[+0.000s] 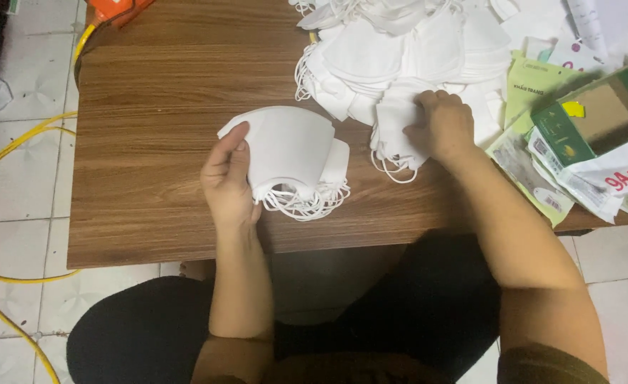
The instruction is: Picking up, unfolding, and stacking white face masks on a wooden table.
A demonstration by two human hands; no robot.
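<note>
L hand clamped on stack of white masks, mid table, ear loops hanging toward person. R hand fingers curled, pinching mask at edge of big mask pile. Green box far right.

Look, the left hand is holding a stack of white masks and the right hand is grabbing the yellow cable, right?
Not quite. The head view shows the right hand on the pile of white masks, not the yellow cable, which lies on the floor. The left hand does hold a stack of white masks.
</note>
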